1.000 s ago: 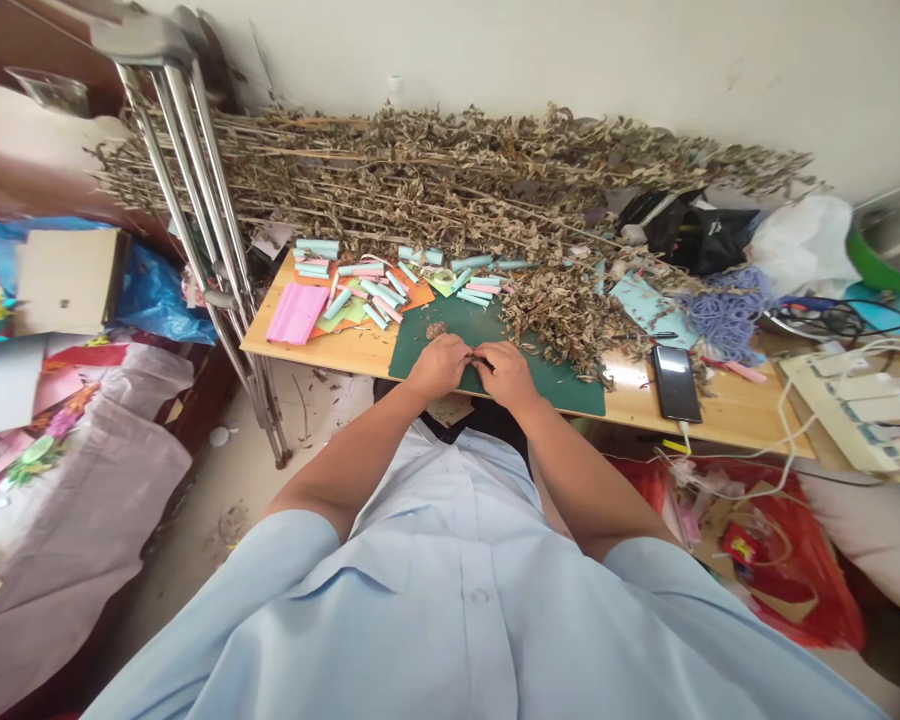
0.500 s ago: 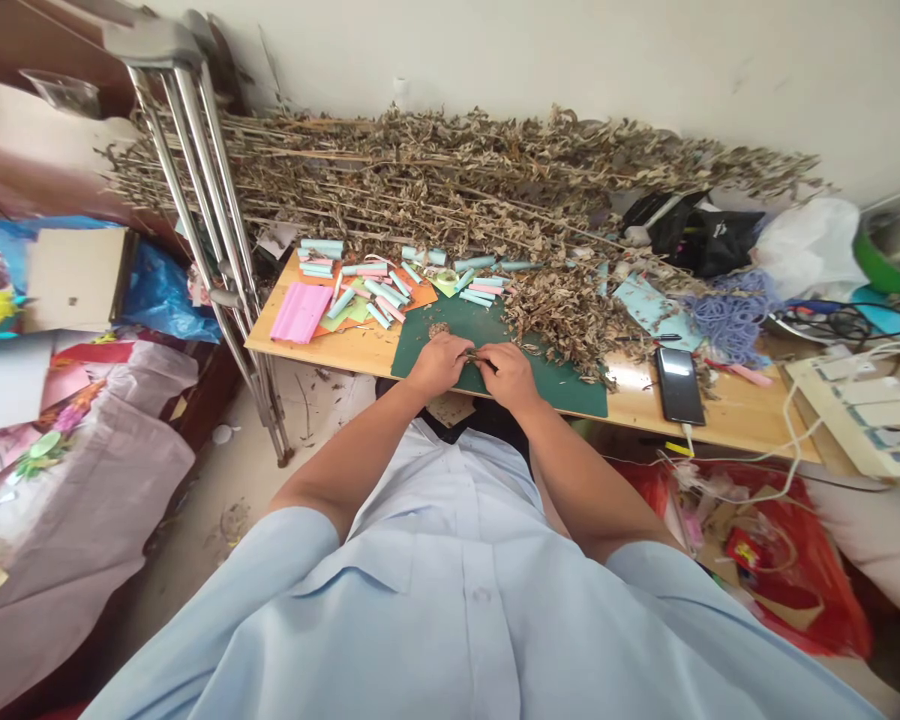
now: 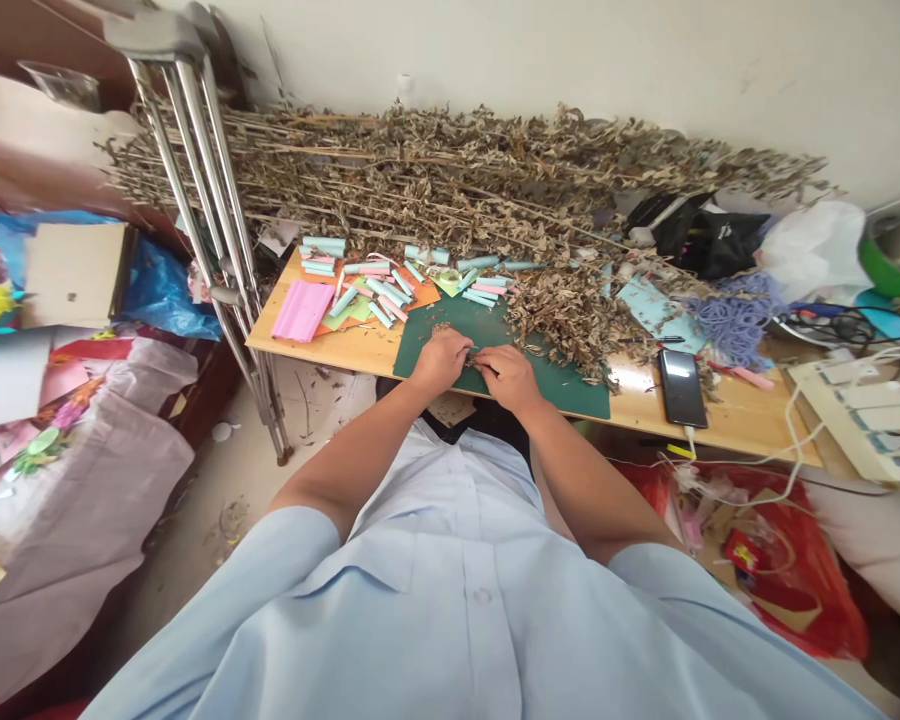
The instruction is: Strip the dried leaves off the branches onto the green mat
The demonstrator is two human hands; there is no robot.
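Observation:
Over the front edge of a dark green mat point(image 3: 420, 325), my left hand point(image 3: 441, 360) and my right hand point(image 3: 506, 375) meet with fingers pinched. Between the fingertips shows a small greenish-brown bit that looks like dried leaf point(image 3: 472, 361); the fingers hide most of it. A small heap of leaf crumbs point(image 3: 440, 328) lies just beyond my left hand. Beyond my right hand, a big pile of dried leaves point(image 3: 555, 320) covers the mat's right part. Several rolled blue and pink paper tubes point(image 3: 386, 290) lie at the mat's back left.
Long dried plant stalks point(image 3: 420, 170) fill the back along the wall. Pink folded paper point(image 3: 301, 310) sits at the table's left, near metal crutches point(image 3: 217, 200). Rightward are a plugged-in phone point(image 3: 681, 385), purple cord point(image 3: 739, 315) and a power strip point(image 3: 862, 415). A red bag point(image 3: 817, 590) stands below.
The hands have moved slightly apart at the fingertips, still over the mat's front edge. The whole view has shifted very slightly; the things on the table look unmoved.

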